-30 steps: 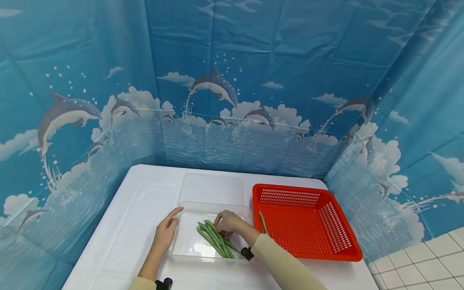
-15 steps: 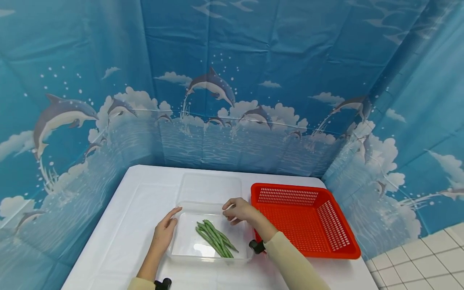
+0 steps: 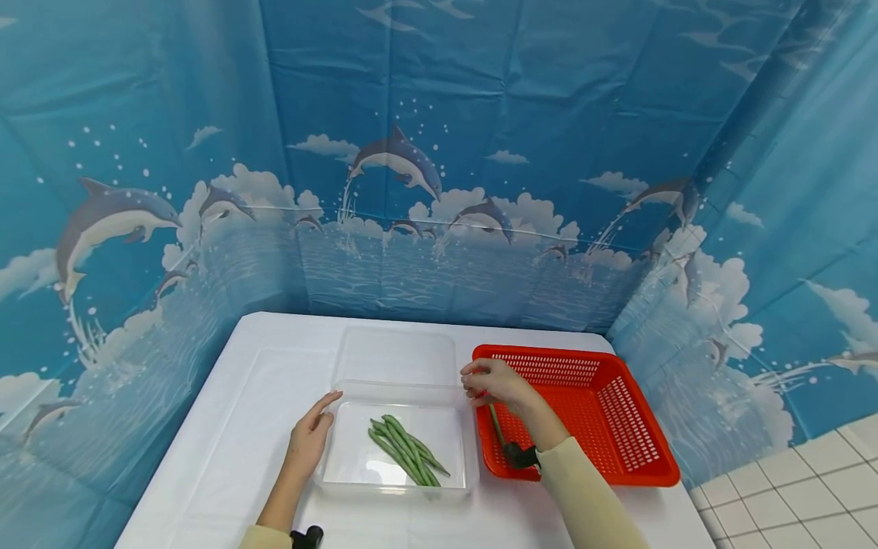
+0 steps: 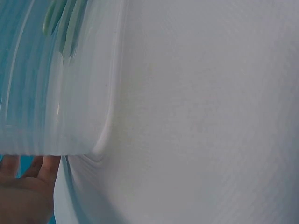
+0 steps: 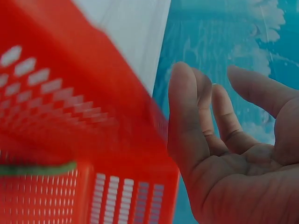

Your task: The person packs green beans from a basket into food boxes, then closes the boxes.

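Several green beans (image 3: pixel 406 451) lie bunched in a clear plastic container (image 3: pixel 336 471) on the table. My left hand (image 3: pixel 309 441) rests against the container's left side, its fingers fairly straight; the left wrist view shows the fingertips (image 4: pixel 49 167) at the container's wall. Over the left rim of the red basket (image 3: pixel 658 427) hovers my right hand (image 3: pixel 499 383), holding nothing. In the right wrist view its fingers (image 5: pixel 184 112) are loosely bent with a gap to the thumb. One green bean (image 5: pixel 42 169) lies in the basket, partly hidden by the arm in the head view.
A clear flat lid (image 3: pixel 398 355) lies on the white-covered table (image 3: pixel 254 381) behind the container. A blue dolphin-print curtain (image 3: pixel 439 274) hangs around the table's back and sides. White tiles (image 3: pixel 789 488) show at lower right.
My right hand has let go of the beans, risen out of the container and moved right to the basket's edge. My left hand stays at the container's side.
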Motion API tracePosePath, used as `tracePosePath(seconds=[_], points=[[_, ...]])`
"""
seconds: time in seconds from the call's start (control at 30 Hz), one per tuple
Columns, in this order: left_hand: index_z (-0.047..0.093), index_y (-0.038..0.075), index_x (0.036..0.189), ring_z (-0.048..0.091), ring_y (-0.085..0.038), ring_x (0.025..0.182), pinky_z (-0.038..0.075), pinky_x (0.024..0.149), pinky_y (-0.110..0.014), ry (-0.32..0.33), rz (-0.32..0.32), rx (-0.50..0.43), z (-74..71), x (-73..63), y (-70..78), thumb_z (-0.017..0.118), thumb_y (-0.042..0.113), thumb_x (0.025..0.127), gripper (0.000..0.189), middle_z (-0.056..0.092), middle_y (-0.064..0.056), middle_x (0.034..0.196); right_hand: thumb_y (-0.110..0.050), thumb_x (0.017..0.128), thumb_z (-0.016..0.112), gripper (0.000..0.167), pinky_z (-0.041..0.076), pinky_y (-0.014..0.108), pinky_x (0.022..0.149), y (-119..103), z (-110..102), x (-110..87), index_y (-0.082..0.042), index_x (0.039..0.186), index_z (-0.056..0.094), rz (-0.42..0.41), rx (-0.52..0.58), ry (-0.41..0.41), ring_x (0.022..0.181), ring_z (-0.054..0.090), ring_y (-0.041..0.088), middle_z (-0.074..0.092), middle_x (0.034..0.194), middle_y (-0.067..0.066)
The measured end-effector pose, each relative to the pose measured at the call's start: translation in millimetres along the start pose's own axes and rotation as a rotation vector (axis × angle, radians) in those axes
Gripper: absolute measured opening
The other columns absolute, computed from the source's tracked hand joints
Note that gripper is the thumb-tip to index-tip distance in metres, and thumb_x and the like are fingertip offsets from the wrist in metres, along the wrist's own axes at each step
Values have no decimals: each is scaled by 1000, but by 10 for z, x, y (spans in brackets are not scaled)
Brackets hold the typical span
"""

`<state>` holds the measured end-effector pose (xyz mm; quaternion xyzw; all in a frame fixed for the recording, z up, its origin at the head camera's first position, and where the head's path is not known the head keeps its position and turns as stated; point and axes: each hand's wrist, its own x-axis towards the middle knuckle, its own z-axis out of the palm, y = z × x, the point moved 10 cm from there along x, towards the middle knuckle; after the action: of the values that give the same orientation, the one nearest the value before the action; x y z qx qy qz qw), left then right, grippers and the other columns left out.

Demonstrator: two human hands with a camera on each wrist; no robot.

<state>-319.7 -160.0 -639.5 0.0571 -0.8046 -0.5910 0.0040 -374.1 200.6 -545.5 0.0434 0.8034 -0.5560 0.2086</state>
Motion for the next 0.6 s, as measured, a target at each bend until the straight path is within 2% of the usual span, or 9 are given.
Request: tracePosePath(seconds=[0.13, 0.23, 0.4, 0.6], points=[[57, 28, 153, 35, -41, 159, 33, 128, -63, 3, 0, 1, -4, -2, -6, 43, 21, 113, 43, 39, -9, 172, -19, 102, 71, 36, 69, 44, 85, 99, -193, -18, 3, 130, 64, 22, 2, 41, 83, 71, 23, 70, 100, 15], [58, 28, 153, 36, -41, 159, 34, 128, -64, 6, -2, -2, -9, -6, -7, 43, 21, 113, 43, 40, -9, 172, -17, 103, 70, 33, 70, 43, 84, 198, -315, -25, 4, 128, 65, 46, -1, 71, 83, 71, 23, 70, 96, 14], [58, 28, 153, 36, -41, 159, 34, 128, -64, 6, -1, -6, -8, -7, -6, 43, 22, 113, 43, 40, -8, 171, -16, 104, 67, 34, 70, 38, 81, 369, -472, -41, 8, 128, 66, 83, -35, 107, 87, 71, 24, 70, 100, 14], [57, 28, 153, 33, -39, 161, 31, 130, -62, 0, 0, -8, -4, 8, -11, 43, 22, 113, 43, 39, -8, 172, -16, 105, 66, 32, 69, 34, 78, 583, -594, -16, 9, 125, 66, 132, -70, 120, 82, 71, 20, 73, 101, 16]])
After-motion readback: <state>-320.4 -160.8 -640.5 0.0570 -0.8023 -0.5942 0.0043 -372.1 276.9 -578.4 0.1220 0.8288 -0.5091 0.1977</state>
